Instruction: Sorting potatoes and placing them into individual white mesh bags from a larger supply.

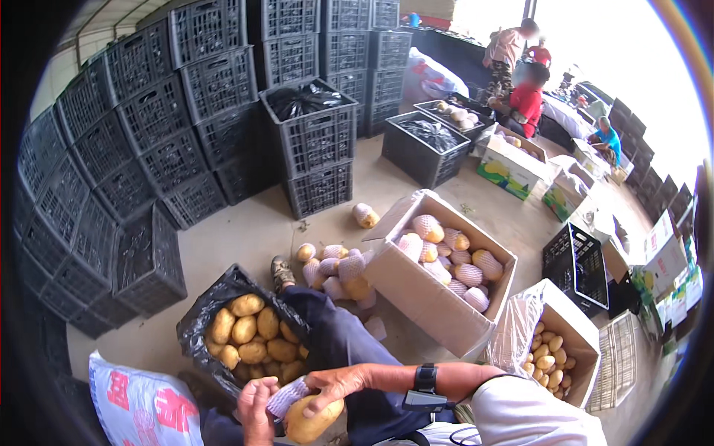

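Note:
Low in front of me, my right hand (332, 388) grips a large yellow oval fruit (315, 424). A white-pink foam net sleeve (287, 397) sits against the fruit's upper left end. My left hand (257, 407) has its fingers closed at the sleeve's left edge. Just beyond the hands, a black crate lined with a black bag (195, 312) holds many bare yellow fruits (245, 327). To its right, an open cardboard box (439, 305) contains netted fruits (468, 274). More netted fruits (348, 273) lie on the floor between them, by my shoe (282, 273).
Stacked black crates (216, 82) line the left and back. A white printed sack (141, 405) stands at lower left. At right are a plastic-lined carton of smaller yellow fruits (549, 360), a black crate (576, 267) and a pale crate (616, 360). Several people (526, 104) work farther back.

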Demonstrator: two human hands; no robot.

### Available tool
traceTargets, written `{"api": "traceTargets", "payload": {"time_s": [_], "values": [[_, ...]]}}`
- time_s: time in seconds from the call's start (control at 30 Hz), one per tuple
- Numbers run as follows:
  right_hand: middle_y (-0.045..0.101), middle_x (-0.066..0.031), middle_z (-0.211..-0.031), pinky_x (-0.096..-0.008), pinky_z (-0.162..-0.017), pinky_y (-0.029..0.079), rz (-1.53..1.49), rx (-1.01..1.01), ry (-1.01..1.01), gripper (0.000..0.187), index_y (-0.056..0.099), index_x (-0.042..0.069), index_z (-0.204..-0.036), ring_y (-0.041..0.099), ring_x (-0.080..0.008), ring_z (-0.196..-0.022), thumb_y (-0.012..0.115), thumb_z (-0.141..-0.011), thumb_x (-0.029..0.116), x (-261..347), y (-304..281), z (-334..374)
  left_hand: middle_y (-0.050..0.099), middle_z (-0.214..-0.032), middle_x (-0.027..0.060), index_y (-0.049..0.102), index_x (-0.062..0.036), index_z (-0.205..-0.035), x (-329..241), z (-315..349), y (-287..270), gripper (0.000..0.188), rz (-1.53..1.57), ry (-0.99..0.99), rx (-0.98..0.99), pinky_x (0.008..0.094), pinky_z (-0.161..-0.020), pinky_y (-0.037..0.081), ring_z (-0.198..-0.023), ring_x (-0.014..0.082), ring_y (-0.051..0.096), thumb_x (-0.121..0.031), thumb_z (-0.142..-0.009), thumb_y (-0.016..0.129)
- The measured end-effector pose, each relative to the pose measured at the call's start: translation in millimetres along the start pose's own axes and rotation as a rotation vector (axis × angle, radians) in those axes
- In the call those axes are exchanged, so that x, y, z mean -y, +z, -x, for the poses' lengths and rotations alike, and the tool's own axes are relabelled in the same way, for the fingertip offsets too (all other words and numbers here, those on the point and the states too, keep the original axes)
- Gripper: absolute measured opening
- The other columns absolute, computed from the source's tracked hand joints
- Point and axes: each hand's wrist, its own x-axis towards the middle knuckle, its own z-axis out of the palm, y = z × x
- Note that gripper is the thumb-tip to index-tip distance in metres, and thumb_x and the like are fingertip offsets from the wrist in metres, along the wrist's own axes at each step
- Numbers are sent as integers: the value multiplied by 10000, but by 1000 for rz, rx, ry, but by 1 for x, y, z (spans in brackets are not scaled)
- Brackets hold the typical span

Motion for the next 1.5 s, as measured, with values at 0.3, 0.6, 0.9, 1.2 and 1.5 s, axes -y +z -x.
{"api": "traceTargets", "payload": {"time_s": [0.3,0.6,0.9,1.2,1.5], "values": [[726,-82,-1077,-274,-609,585,-627,-110,-294,743,581,25,-1350,727,-166,-932,727,-911,605,-39,27,37,725,-1037,89,669,-40,-1184,52,11,38,284,-865,83,306,303,-814,593,-895,160,705,-209,-961,715],[730,-116,-1145,-307,-642,596,-763,-221,-355,768,549,17,-1408,740,-212,-919,725,-916,580,-37,32,42,726,-1030,105,664,-5,-1166,36,-7,49,229,606,5,32,396,-931,574,-974,242,711,-152,-992,649],[698,-135,-1215,-312,-682,582,-710,-350,-347,787,471,20,-1480,732,-236,-984,714,-940,539,-35,23,52,707,-1173,147,595,48,-1316,5,-10,52,403,266,6,-25,360,-980,558,-1072,216,694,-27,-933,695],[652,-58,-1254,-295,-742,564,-554,-617,-301,702,475,68,-1505,656,-152,-1068,694,-987,488,-41,22,52,692,-1035,124,671,21,-1165,-20,-5,92,287,-825,687,-135,353,-855,561,-941,245,699,58,-880,659],[652,-101,-1361,-402,-1053,529,-1061,-618,-534,616,533,72,-1454,640,-232,-1231,513,-1073,555,-39,-9,50,671,-1211,150,689,-38,-1189,-8,0,163,363,-1164,934,188,440,-892,572,-1010,342,677,1,-829,719]]}}
